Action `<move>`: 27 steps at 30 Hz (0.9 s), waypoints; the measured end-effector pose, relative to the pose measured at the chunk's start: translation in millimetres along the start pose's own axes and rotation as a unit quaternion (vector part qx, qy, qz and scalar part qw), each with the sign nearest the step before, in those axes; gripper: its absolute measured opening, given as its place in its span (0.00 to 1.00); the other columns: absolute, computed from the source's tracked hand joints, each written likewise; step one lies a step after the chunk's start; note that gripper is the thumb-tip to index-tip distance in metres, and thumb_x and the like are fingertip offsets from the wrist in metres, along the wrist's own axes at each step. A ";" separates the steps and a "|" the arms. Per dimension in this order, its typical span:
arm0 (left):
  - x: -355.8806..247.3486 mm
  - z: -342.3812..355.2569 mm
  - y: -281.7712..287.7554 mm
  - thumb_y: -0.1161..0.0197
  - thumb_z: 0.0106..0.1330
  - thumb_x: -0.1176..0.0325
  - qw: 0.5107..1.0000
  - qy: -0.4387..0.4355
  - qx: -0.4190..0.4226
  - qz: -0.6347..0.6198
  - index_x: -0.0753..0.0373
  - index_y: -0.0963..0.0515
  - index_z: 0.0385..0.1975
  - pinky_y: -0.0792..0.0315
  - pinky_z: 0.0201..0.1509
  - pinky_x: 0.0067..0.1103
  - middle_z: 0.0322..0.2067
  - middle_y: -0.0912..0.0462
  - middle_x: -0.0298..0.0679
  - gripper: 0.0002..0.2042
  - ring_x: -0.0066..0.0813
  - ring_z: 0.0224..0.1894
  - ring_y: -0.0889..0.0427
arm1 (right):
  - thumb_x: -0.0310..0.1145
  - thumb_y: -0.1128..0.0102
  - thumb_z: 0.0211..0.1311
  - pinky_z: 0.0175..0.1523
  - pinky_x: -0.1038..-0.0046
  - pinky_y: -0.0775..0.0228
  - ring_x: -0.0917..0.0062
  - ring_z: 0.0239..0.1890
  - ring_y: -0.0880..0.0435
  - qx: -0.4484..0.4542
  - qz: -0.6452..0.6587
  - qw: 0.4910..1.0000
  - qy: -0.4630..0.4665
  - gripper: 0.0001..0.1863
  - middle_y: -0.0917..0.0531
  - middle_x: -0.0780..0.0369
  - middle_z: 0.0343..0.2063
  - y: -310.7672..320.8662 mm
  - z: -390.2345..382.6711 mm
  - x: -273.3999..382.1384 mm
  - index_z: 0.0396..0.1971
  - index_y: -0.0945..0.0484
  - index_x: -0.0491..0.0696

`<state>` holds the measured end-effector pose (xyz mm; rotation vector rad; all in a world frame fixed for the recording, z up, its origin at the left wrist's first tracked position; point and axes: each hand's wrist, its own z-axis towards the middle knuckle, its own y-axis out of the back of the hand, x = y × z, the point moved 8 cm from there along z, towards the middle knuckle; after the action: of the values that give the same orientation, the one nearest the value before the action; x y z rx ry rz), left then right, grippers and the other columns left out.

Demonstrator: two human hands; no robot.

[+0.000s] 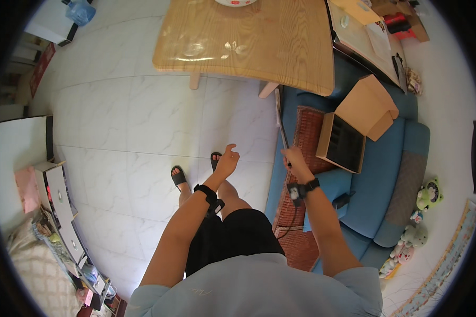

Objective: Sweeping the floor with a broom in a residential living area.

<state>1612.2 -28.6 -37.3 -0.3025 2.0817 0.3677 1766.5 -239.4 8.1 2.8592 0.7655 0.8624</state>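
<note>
My right hand is closed around the near, dark end of a long thin stick. The stick slants away along the front edge of the blue sofa, and its far part, paler and flatter, reaches close to the table leg; its exact kind is not clear. My left hand is held in the air over the tiled floor, loosely bent with the fingers a little apart and nothing visible in it. Black devices are strapped to both wrists.
A wooden table stands ahead. On the right, the blue sofa carries a reddish-brown woven mat and an opened cardboard box. Plush toys line the wall side. A white drawer cabinet stands at the left.
</note>
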 end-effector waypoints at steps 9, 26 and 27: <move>18.7 -3.6 26.0 0.55 0.60 0.65 0.999 0.022 -0.031 0.018 0.62 0.39 0.50 0.32 0.35 0.29 0.28 0.23 0.46 0.18 0.38 0.31 0.23 | 0.26 0.56 0.49 0.11 0.71 0.39 0.72 0.11 0.28 -0.042 -0.207 0.966 0.149 0.06 0.30 0.57 0.13 -36.0 48.8 63.3 0.27 0.34 0.40; 34.5 -2.4 6.0 0.51 0.60 0.69 0.995 0.060 0.021 0.074 0.63 0.40 0.50 0.33 0.40 0.18 0.30 0.25 0.41 0.18 0.26 0.34 0.26 | 0.28 0.55 0.50 0.33 0.58 0.29 0.56 0.32 0.21 -0.087 -0.447 0.879 0.143 0.17 0.24 0.42 0.29 25.6 94.3 -5.8 0.41 0.32 0.37; 28.3 -0.8 3.0 0.52 0.60 0.66 0.998 0.025 0.013 0.057 0.63 0.40 0.50 0.32 0.39 0.24 0.29 0.24 0.44 0.18 0.34 0.34 0.25 | 0.27 0.55 0.50 0.26 0.59 0.31 0.57 0.25 0.22 -0.061 -0.379 0.919 0.089 0.14 0.24 0.44 0.24 28.7 85.4 -20.4 0.37 0.33 0.37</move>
<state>1596.2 -28.0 -60.9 -0.1795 2.1573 0.4041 1810.0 -267.0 -68.5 2.0819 1.6081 0.9770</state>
